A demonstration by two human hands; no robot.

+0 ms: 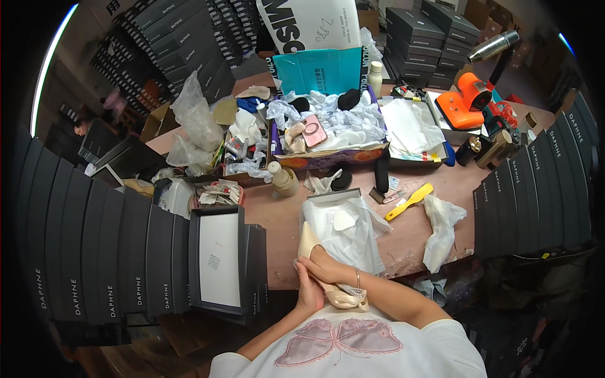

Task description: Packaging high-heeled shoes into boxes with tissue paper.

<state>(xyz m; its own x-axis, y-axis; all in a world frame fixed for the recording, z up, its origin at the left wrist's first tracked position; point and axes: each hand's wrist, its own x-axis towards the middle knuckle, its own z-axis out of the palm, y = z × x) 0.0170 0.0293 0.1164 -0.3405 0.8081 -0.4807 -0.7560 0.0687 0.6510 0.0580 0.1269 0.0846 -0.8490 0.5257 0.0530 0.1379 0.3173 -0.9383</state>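
I am holding a cream-coloured pointed high-heeled shoe (321,264) with both hands, close to my body at the near edge of the pinkish-brown wooden worktable (416,230). Its pointed toe sticks up and away from me, toward an open shoebox lined with white tissue paper (343,223), while its heel end, with a small pearly trim, lies low against my white shirt. My right hand (328,266) is closed over the middle of the shoe from above, fingers wrapped around it, a thin bracelet on the wrist. My left hand (309,291) grips the shoe from below and from the left, touching my right hand; I cannot tell exactly how its fingers lie under the shoe. Just to my left stands an open black shoebox lid with a white card inside (219,259), leaning against a long row of black shoeboxes (101,252). Farther out on the table lie a yellow plastic scraper (409,201), a crumpled white cloth (441,227) to the right of the tissue-lined box, and a beige plastic bottle (283,179). Beyond them sits a cardboard tray heaped with white tissue and a pink phone case (314,130), and at the far right an orange handheld tool (466,101).
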